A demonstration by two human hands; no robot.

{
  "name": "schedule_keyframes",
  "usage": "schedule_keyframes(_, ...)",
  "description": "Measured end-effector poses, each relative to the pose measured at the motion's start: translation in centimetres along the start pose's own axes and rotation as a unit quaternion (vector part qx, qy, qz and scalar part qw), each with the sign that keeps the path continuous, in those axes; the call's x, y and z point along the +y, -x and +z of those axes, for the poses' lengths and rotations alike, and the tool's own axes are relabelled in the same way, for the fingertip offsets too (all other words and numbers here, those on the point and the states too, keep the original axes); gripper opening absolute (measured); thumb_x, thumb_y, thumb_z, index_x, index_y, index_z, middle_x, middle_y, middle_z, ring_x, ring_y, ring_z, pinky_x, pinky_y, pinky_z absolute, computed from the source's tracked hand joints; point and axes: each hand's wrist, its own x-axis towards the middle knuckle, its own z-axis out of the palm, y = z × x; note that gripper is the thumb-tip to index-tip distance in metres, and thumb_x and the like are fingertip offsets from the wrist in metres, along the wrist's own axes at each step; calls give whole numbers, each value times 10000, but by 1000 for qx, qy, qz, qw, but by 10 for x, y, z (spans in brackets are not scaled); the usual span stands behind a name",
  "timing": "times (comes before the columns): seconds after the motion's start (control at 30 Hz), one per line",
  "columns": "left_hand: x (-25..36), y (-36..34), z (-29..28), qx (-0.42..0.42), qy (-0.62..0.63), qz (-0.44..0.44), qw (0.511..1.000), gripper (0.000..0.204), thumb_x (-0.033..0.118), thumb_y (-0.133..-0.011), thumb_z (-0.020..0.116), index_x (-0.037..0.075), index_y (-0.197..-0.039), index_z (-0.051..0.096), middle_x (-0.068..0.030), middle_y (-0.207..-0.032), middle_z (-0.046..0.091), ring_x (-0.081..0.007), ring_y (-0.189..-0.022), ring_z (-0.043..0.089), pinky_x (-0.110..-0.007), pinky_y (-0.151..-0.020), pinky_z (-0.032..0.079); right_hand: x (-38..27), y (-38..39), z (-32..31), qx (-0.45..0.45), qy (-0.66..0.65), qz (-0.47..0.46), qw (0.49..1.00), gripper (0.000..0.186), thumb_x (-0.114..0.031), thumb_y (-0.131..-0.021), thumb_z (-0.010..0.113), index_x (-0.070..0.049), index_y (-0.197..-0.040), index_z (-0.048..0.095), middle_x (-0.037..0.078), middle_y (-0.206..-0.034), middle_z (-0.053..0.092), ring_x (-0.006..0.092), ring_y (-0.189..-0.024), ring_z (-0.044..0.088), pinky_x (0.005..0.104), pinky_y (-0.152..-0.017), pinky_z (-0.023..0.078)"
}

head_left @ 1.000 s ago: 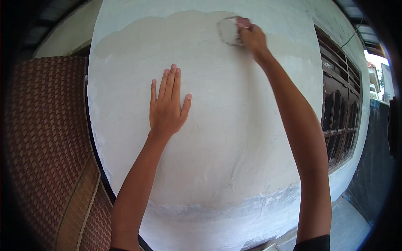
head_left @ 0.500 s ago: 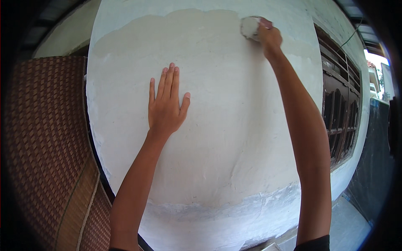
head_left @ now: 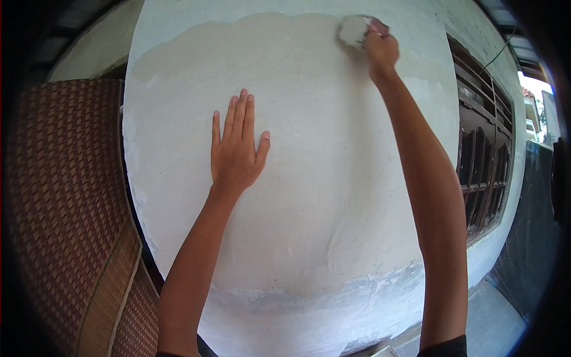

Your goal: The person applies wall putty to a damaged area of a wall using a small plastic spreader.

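Note:
My left hand (head_left: 237, 152) lies flat on the pale wall (head_left: 291, 178), its fingers stretched upward and the thumb apart. Higher up and to the right, my right hand (head_left: 382, 50) is closed round a putty scraper (head_left: 355, 31). The scraper has a reddish-brown edge or handle and a whitish, smeared face, blurred by motion. It is at the wall, near the upper border of a beige coated patch. My palm and fingers partly hide its grip.
A woven brown panel (head_left: 65, 196) stands along the left side of the wall. On the right is a dark wooden window (head_left: 485, 154) with bars above it, and a thin cable (head_left: 498, 52). Dark sheeting (head_left: 523, 226) hangs beyond, above a grey floor (head_left: 493, 321).
My right hand and the scraper have shifted slightly up and to the left along the wall. The left hand has stayed in its place.

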Motion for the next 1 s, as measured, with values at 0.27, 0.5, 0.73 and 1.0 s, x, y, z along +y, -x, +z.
schedule_keyframes(0.27, 0, 0, 0, 1, 5, 5, 1000, 642, 274, -990, 453, 48, -1556, 248, -87, -1622, 263, -249, -1496, 243, -489, -1218, 139, 18, -18, -2, -41, 138, -51, 988, 524, -428, -890, 601, 22, -1152, 662, 236, -1154, 679, 380, -1104, 648, 461, -931, 500)
schedule_keyframes(0.5, -1, 1, 1, -4, -1, 3, 1000, 645, 268, -989, 454, 48, -1557, 243, -88, -1625, 253, -249, -1497, 241, -493, -1217, 142, 12, -2, 4, -100, 62, -141, 983, 478, -355, -920, 596, 70, -1128, 667, 220, -1074, 709, 326, -1010, 682, 399, -863, 519)
schedule_keyframes(0.73, 4, -1, 3, -3, 2, 3, 1000, 644, 254, -983, 461, 46, -1554, 248, -91, -1622, 260, -253, -1496, 241, -490, -1218, 136, 9, -9, -9, -19, -37, -41, 998, 475, -393, -884, 625, 19, -1112, 688, 251, -1096, 694, 360, -1098, 655, 445, -942, 497)
schedule_keyframes(1.0, 0, 0, 3, -4, 2, 3, 1000, 650, 256, -982, 464, 45, -1556, 243, -94, -1620, 266, -252, -1497, 241, -491, -1219, 131, 1, -7, -14, -50, 123, -37, 990, 485, -378, -893, 602, 26, -1156, 656, 246, -1135, 683, 372, -1123, 640, 437, -968, 486)
